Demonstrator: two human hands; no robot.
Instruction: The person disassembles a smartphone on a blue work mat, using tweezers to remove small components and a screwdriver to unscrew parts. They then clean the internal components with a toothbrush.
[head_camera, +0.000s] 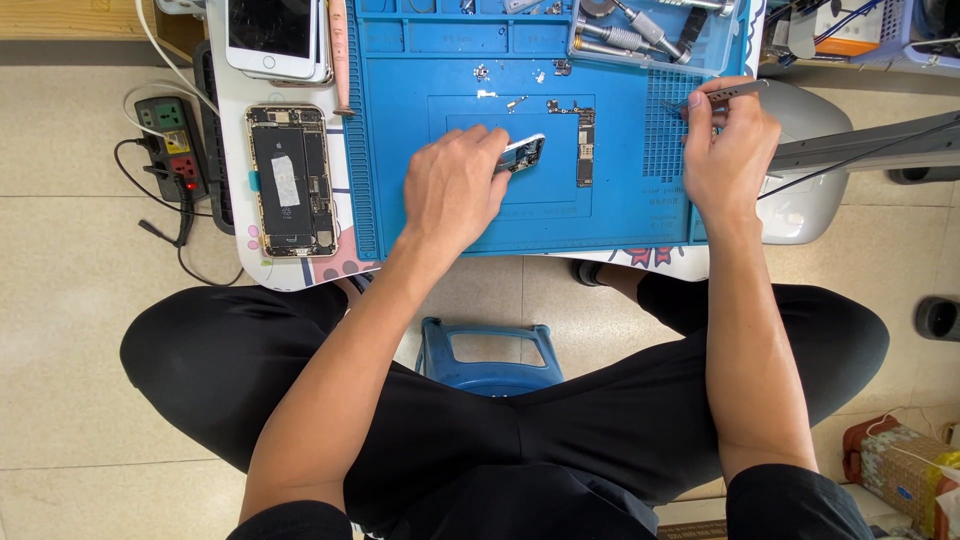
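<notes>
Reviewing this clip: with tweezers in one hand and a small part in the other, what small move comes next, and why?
Probably bring the tweezers in the right hand over to the small part pinched by the left hand on the blue mat: the tips point away from it, well apart.

left hand (452, 185) hides most of the small phone part (522, 153) it holds.

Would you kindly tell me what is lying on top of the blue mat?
On the blue mat lie a logic board, small screws and a component under the left hand. That hand covers most of it.
</notes>
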